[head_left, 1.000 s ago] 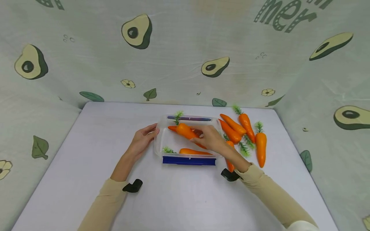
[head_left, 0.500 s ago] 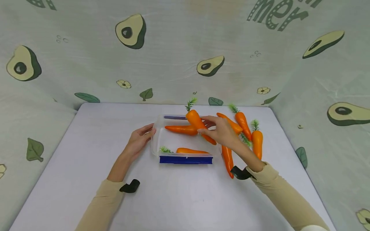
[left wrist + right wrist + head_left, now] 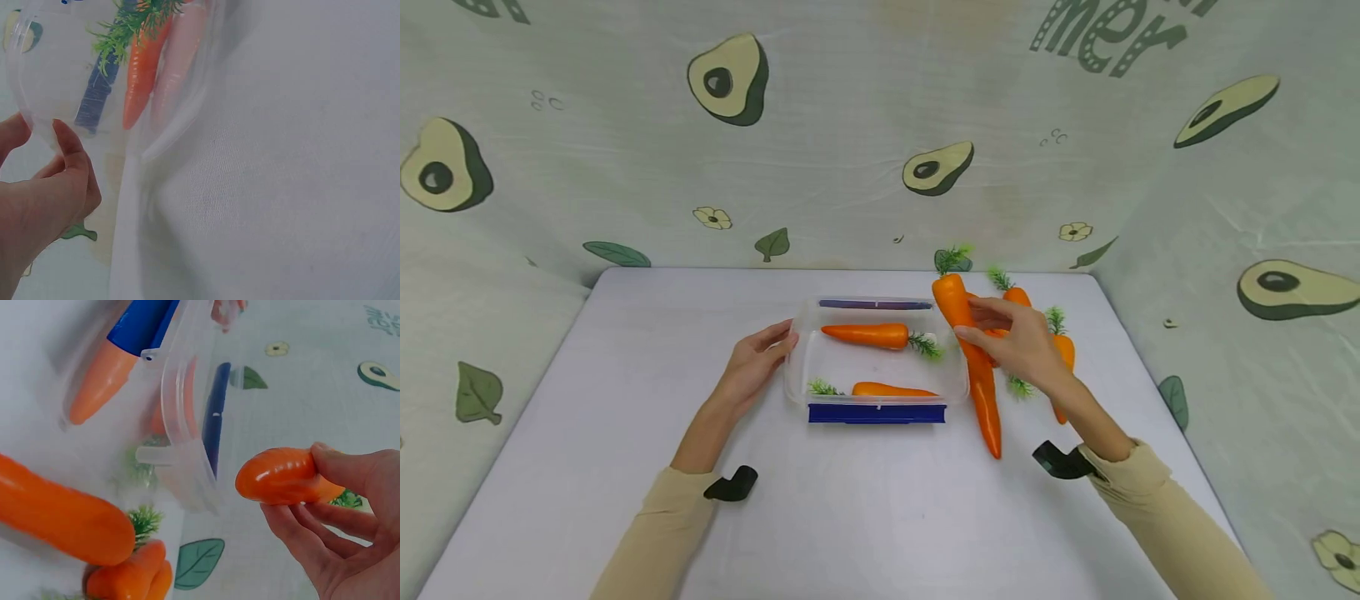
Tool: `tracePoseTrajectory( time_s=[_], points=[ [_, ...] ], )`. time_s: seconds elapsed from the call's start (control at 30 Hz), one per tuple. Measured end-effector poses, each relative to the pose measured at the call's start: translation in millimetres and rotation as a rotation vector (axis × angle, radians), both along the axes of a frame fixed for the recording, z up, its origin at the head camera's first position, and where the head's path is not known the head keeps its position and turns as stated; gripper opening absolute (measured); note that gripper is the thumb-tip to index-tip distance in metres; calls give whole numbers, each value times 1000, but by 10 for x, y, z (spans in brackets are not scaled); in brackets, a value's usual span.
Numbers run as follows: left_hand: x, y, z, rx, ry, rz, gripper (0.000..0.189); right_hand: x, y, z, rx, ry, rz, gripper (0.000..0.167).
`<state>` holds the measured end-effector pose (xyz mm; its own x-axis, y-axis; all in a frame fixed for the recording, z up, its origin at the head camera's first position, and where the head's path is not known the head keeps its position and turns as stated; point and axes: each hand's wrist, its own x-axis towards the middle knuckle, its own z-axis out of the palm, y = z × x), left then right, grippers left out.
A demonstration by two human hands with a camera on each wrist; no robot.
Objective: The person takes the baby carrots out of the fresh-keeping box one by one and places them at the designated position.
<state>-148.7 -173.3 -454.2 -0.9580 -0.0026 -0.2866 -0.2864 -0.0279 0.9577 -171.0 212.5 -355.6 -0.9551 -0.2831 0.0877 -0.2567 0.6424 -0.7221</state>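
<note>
A clear plastic food container [image 3: 802, 367] with blue side latches stands on the white table. My left hand [image 3: 752, 367] holds its left end, thumb and fingers at the rim, as the left wrist view shows too. Two orange toy carrots lie inside: a far carrot [image 3: 868, 335] with its green top to the right, and a near carrot [image 3: 891, 389] along the front wall. My right hand [image 3: 1018, 340] pinches another carrot [image 3: 275, 478] between thumb and fingers above the container's right end. In the head view the held carrot overlaps a loose carrot [image 3: 988, 412] beside the container.
Several more carrots lie to the right of the container, among them one carrot [image 3: 1063, 350] partly behind my right forearm. A pale cloth [image 3: 835, 150] printed with avocados hangs behind and beside the table [image 3: 865, 508].
My right hand has carried its carrot from over the middle of the container to its right end, turning it steeper. The left hand keeps its hold on the rim.
</note>
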Motion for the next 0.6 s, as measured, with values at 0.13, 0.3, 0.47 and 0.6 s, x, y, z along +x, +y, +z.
tracePoseTrajectory(
  time_s=[0.13, 0.3, 0.47, 0.6],
  points=[
    [-8, -4, -17, 0, -4, 2, 59, 66, 165, -46, 21, 2, -37, 57],
    [-10, -10, -22, 0, 1, 0, 59, 159, 335, -116, 40, -13, -97, 58],
    [-4, -7, -18, 1, 3, 3, 59, 261, 481, -197, 47, -33, -136, 61],
    [-3, 1, -16, 8, -5, 3, 59, 321, 611, -286, 54, -26, -157, 60]
  ],
)
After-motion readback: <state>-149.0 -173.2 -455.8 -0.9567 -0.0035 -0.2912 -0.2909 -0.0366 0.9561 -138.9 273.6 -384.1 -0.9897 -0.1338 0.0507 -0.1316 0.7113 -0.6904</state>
